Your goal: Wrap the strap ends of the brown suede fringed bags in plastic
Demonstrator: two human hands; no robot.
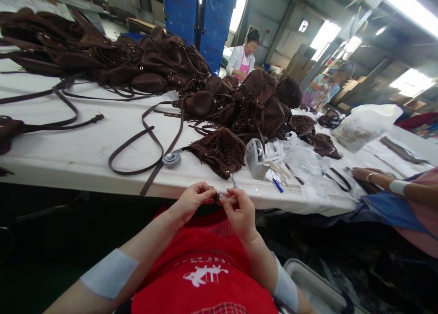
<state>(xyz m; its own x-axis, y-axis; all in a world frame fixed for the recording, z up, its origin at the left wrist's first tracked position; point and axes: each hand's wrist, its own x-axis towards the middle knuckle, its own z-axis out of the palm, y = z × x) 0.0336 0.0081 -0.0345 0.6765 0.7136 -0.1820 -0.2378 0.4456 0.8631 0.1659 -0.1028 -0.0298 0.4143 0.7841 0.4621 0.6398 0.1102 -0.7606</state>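
Observation:
Just in front of the table's edge, my left hand (197, 198) and my right hand (241, 212) meet with their fingertips pinched on a small dark brown piece (216, 197), too small to name. Beyond them on the table lies a brown fringed bag (221, 151). To its left is a rolled grey tape measure (171, 159), beside a long brown strap (137, 170). A grey tape dispenser (256, 159) stands right of the fringed bag, and a blue pen (277, 184) lies near the edge.
Brown bags are heaped along the white table (82, 150). Clear plastic scraps (301, 161) lie to the right, with a white plastic bag (366, 125) behind. A co-worker's arm (386, 181) rests at the right. Two other people work across the table. A grey bin (313, 282) is below.

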